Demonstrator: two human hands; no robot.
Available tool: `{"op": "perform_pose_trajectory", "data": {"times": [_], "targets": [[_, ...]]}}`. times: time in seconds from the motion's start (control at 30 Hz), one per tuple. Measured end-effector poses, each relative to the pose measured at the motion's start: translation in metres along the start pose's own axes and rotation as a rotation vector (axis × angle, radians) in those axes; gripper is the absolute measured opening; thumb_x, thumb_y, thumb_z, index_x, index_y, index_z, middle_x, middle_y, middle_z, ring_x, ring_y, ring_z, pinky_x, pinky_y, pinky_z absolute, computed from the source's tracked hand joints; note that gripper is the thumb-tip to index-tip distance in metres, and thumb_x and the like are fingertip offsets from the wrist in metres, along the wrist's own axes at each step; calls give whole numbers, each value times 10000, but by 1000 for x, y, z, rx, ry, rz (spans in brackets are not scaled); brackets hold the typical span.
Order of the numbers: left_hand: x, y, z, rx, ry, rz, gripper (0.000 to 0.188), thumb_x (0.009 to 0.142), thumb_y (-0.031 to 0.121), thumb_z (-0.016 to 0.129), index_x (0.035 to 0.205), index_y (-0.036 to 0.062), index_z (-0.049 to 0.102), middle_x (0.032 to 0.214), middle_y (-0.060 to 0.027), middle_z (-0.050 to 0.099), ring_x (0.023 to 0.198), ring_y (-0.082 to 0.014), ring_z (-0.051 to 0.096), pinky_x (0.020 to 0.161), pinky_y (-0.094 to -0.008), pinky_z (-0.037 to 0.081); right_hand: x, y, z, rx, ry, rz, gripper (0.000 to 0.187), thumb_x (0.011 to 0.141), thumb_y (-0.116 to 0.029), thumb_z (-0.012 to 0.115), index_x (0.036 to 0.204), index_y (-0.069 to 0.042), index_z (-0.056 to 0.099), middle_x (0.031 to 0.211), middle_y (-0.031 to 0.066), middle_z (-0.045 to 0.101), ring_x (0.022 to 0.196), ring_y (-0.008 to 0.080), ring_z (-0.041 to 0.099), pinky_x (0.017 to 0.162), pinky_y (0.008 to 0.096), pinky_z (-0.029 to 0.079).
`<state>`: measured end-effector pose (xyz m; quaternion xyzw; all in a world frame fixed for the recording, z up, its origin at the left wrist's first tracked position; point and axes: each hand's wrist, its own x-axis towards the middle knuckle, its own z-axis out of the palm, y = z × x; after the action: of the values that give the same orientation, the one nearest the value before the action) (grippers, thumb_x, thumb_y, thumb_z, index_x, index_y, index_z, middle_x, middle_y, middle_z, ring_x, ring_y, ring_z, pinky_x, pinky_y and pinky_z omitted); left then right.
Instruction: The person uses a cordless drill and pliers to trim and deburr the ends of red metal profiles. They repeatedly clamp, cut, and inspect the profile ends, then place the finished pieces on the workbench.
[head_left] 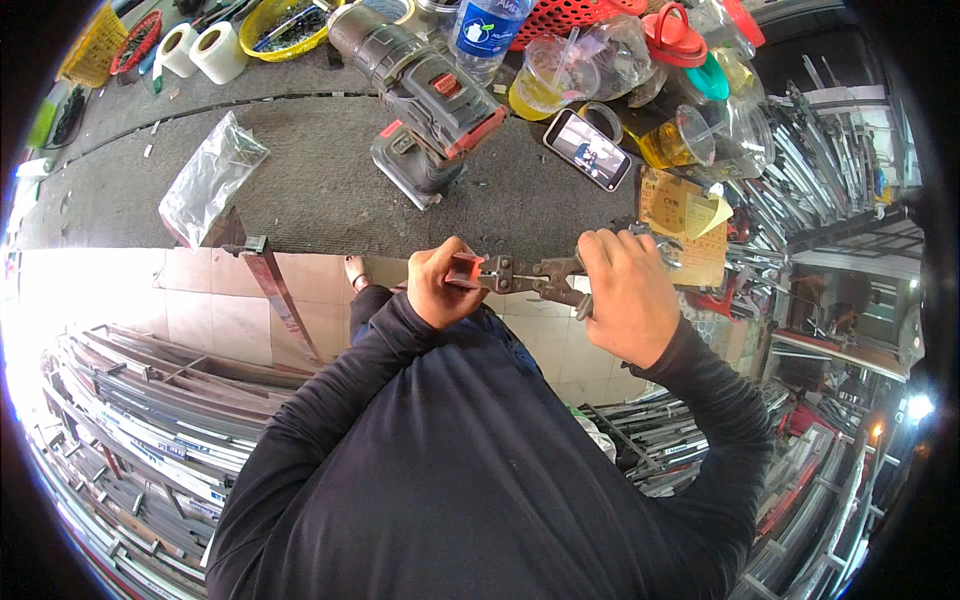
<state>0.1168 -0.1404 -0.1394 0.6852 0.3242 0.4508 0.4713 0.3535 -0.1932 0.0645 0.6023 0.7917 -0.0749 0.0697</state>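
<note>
My left hand (440,285) is closed around a short red channel-shaped piece (463,269), whose open end faces right. My right hand (630,290) grips the handles of dark metal compound-lever pliers (545,277) with riveted plates at the head. The jaws of the pliers meet the right end of the red piece; whether they bite into it I cannot tell. Both hands are in front of my body, just off the near edge of the grey-covered workbench (310,190). Part of the pliers' handles is hidden under my right fingers.
On the bench lie a black and red cordless power tool (430,100), a phone (588,149) with a lit screen, a clear plastic bag (213,178) and a cardboard piece (675,205). Cups of yellow drink (545,95) stand behind. Racks of metal profiles (150,400) flank me.
</note>
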Motion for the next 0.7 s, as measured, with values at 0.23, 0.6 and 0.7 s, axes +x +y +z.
{"op": "perform_pose_trajectory", "data": {"times": [0.23, 0.6, 0.7], "targets": [[1, 0, -3, -37, -35, 43, 310, 771, 66, 876, 973, 25, 645, 756, -129, 701, 658, -267, 770, 631, -334, 578, 4, -5, -18, -55, -77, -14, 505, 733, -74, 779, 1197, -13, 589, 1042, 146, 652, 1014, 355, 638, 922, 472, 460], [-1, -1, -9, 3, -32, 66, 304, 745, 62, 856, 959, 31, 642, 721, -117, 682, 613, -278, 741, 603, -342, 565, 10, -16, -40, -146, -140, -24, 452, 774, -106, 788, 1177, -22, 602, 1030, 139, 671, 1011, 332, 665, 934, 467, 468], [-2, -1, -9, -2, -9, 66, 297, 742, 62, 857, 941, 33, 640, 705, -113, 674, 598, -286, 732, 600, -340, 562, 13, -18, -45, -157, -146, -43, 440, 779, -108, 786, 1172, -27, 605, 1021, 136, 678, 1006, 327, 668, 931, 458, 467]]}}
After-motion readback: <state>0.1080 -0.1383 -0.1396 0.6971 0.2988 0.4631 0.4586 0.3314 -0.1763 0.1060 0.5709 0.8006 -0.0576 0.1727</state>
